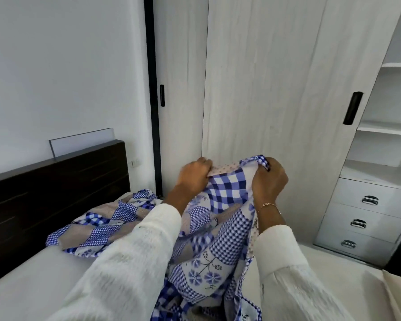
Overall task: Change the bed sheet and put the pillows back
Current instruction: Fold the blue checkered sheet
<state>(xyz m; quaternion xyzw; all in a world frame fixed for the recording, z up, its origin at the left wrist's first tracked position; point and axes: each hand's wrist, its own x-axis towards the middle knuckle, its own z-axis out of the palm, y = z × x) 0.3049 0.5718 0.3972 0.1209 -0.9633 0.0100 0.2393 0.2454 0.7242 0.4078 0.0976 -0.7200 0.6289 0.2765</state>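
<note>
Bed sheet (218,218) edge in both grips

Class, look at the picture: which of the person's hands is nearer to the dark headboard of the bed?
Left. The left hand grips the patterned sheet on the side toward the headboard. The right hand grips the same sheet farther away, nearer the drawers.
</note>
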